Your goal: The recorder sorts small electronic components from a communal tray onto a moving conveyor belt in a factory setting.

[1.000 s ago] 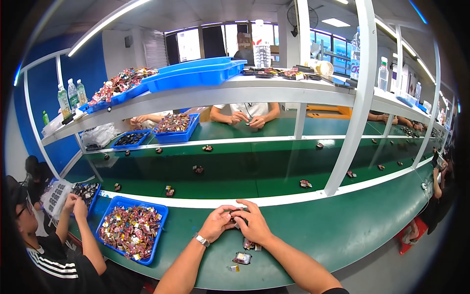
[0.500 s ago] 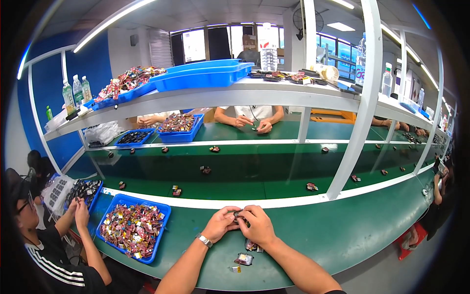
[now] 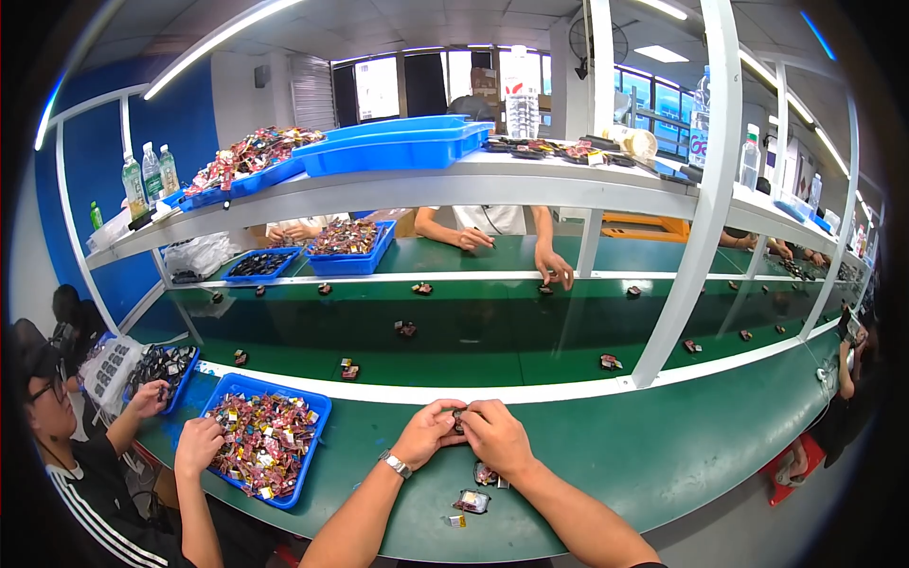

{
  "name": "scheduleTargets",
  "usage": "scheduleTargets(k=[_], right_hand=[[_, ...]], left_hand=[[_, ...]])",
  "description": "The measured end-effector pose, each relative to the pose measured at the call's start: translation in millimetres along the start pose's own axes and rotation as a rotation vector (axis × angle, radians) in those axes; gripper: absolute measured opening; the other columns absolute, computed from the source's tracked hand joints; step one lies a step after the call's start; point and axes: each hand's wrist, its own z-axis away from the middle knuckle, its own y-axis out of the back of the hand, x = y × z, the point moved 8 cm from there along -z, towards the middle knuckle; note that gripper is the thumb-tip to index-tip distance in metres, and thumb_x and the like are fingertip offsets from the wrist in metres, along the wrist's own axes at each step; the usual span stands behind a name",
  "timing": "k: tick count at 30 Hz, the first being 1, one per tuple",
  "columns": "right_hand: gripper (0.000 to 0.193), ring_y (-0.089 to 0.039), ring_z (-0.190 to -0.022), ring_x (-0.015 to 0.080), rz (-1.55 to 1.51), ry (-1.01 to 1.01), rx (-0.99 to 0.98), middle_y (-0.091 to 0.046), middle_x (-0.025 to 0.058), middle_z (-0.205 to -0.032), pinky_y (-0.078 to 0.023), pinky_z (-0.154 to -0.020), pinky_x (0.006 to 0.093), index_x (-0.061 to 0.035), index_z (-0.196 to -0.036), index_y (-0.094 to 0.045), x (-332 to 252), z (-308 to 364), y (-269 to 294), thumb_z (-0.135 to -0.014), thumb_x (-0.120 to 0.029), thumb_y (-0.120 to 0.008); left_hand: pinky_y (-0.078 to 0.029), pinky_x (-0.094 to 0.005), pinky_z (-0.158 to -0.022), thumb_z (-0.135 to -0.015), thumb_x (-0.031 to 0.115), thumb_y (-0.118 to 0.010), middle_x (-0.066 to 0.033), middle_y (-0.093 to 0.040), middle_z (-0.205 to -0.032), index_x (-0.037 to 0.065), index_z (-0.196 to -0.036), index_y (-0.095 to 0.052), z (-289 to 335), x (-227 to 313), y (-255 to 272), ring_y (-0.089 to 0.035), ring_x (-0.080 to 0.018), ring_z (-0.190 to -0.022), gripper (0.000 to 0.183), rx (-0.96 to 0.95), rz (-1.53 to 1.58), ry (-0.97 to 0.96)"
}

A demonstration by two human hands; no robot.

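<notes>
My left hand (image 3: 431, 432) and my right hand (image 3: 494, 437) meet over the green bench (image 3: 606, 445), both pinching one small dark part (image 3: 458, 417) between the fingertips. A watch sits on my left wrist (image 3: 396, 463). Just below my right hand lie a small dark packet (image 3: 485, 473), a silvery wrapped piece (image 3: 471, 501) and a tiny yellow bit (image 3: 456, 521). A blue tray (image 3: 313, 415) filled with small red and mixed-colour parts stands to my left, within reach.
A person in a black striped top (image 3: 90, 492) at my left reaches into the blue tray. A green conveyor (image 3: 473, 331) carries several small dark parts. Across it, other people's hands (image 3: 554, 268) work. White shelf posts (image 3: 696, 218) and loaded blue trays (image 3: 393, 147) stand overhead.
My hands stay together on the small part at the same spot. The view has tilted slightly, and the hand of the person opposite has reached down to the conveyor edge.
</notes>
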Motion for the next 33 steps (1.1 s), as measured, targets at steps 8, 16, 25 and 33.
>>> scheduleTargets(k=[8, 16, 25, 33], right_hand=[[0.018, -0.061, -0.087, 0.0210, 0.036, 0.054, -0.026, -0.060, 0.0034, -0.094, -0.054, -0.068, 0.0326, -0.0068, -0.090, -0.065, -3, 0, 0, -0.072, -0.004, -0.068], [0.015, -0.061, -0.086, 0.0223, 0.058, -0.017, 0.021, -0.060, 0.0047, -0.093, -0.055, -0.068, 0.0330, -0.0062, -0.090, -0.066, -1, 4, -5, -0.075, -0.005, -0.068], [0.010, -0.061, -0.085, 0.0225, 0.027, -0.097, 0.065, -0.060, 0.0054, -0.090, -0.055, -0.068, 0.0338, -0.0064, -0.087, -0.067, 3, 6, -5, -0.077, -0.007, -0.069], [0.011, -0.060, -0.084, 0.0234, -0.059, -0.223, 0.055, -0.059, 0.0059, -0.088, -0.054, -0.070, 0.0356, -0.0067, -0.087, -0.068, 14, 8, -7, -0.076, -0.006, -0.070]], left_hand=[[-0.052, -0.0376, -0.096, -0.100, 0.009, -0.048, -0.0083, -0.060, -0.116, 0.007, -0.128, -0.048, 0, -1, 0, -0.061, -0.0179, -0.106, 0.028, -0.001, -0.002, 0.009], [-0.053, -0.0373, -0.095, -0.100, 0.011, -0.049, -0.0069, -0.060, -0.116, 0.007, -0.128, -0.049, -1, -2, 2, -0.061, -0.0170, -0.107, 0.028, 0.011, -0.012, 0.012], [-0.052, -0.0372, -0.095, -0.100, 0.011, -0.049, -0.0068, -0.060, -0.117, 0.006, -0.128, -0.049, -2, -4, 2, -0.061, -0.0172, -0.107, 0.029, 0.019, -0.018, 0.015], [-0.053, -0.0370, -0.095, -0.100, 0.011, -0.049, -0.0072, -0.062, -0.115, 0.005, -0.127, -0.049, -2, -4, -1, -0.061, -0.0173, -0.106, 0.028, 0.028, -0.045, 0.012]])
